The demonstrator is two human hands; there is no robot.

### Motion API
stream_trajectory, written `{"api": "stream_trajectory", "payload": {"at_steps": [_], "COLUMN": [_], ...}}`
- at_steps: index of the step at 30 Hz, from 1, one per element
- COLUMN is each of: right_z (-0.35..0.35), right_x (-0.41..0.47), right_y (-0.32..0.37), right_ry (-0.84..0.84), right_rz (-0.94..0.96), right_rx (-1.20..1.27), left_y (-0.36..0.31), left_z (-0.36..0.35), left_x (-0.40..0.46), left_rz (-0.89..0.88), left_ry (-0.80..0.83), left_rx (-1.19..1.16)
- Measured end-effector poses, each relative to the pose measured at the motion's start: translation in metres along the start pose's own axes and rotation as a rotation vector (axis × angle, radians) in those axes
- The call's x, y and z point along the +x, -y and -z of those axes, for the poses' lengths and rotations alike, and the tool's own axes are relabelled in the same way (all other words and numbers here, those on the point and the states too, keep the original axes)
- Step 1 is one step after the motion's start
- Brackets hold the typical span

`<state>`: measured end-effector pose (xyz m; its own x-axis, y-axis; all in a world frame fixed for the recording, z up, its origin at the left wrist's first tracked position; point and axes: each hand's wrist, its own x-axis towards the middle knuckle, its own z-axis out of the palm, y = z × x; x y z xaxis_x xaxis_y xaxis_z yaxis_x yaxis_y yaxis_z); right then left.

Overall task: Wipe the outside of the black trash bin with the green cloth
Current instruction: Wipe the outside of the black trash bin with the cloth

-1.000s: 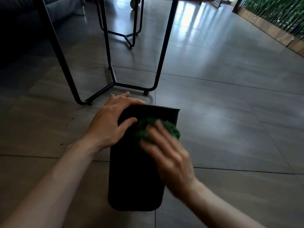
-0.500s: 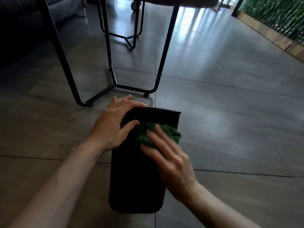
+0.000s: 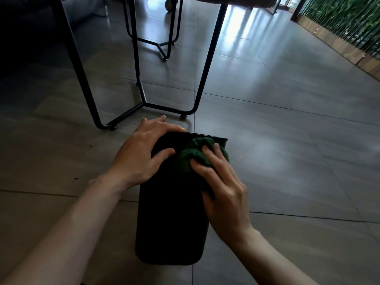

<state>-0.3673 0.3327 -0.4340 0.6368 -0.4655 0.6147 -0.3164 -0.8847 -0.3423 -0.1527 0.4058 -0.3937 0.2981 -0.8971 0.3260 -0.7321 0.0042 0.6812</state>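
The black trash bin (image 3: pixel 170 219) lies on its side on the tiled floor, its far end pointing away from me. My left hand (image 3: pixel 141 153) grips the bin's far left corner, fingers over the edge and thumb on the upper face. My right hand (image 3: pixel 220 186) presses the bunched green cloth (image 3: pixel 191 155) onto the upper face near the far right corner. Part of the cloth is hidden under my fingers and palm.
Black metal table legs (image 3: pixel 141 103) stand just beyond the bin, with small feet on the floor. A second black frame (image 3: pixel 164 44) stands further back. A planter with green stalks (image 3: pixel 349 23) runs along the right. Grey floor tiles (image 3: pixel 287 161) stretch to the right of the bin.
My right hand has slid the green cloth toward the bin's far right edge. My left hand has kept its hold on the far left corner.
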Motion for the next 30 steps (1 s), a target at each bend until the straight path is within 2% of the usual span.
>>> {"api": "stream_trajectory", "payload": {"at_steps": [6,8,11,13,16,20,24,26,27,30], "right_z": [0.006,0.012,0.013,0.010,0.005,0.011,0.027,0.036,0.041,0.063], "right_x": [-0.062,-0.054,-0.016,0.000,-0.020,-0.064,-0.070,-0.066,-0.062,-0.032], "right_y": [-0.006,-0.011,-0.013,-0.012,-0.013,-0.021,-0.024,-0.025,-0.024,-0.030], "right_ry": [0.286,0.272,0.088,0.030,0.071,0.214,0.283,0.252,0.215,0.009], "right_rz": [0.316,0.295,0.096,0.045,0.126,0.256,0.243,0.089,-0.077,-0.773], "right_rx": [-0.082,-0.071,-0.033,-0.019,-0.062,-0.094,-0.116,-0.086,-0.007,0.428], "left_y": [0.001,0.001,0.001,0.002,0.004,0.004,0.001,0.001,0.001,0.005], "left_z": [-0.001,-0.001,-0.001,0.000,0.001,0.000,0.001,0.003,0.005,0.011], "left_x": [0.000,-0.001,0.000,-0.001,-0.001,0.000,0.000,-0.002,-0.004,-0.007], "left_rz": [-0.018,-0.025,-0.023,-0.020,-0.017,-0.020,-0.005,0.012,0.020,0.024], "left_ry": [0.001,0.003,0.002,0.003,-0.001,-0.001,0.000,-0.005,-0.010,-0.018], "left_rx": [0.003,0.001,0.004,0.011,0.017,0.026,0.031,0.026,0.021,0.006]}}
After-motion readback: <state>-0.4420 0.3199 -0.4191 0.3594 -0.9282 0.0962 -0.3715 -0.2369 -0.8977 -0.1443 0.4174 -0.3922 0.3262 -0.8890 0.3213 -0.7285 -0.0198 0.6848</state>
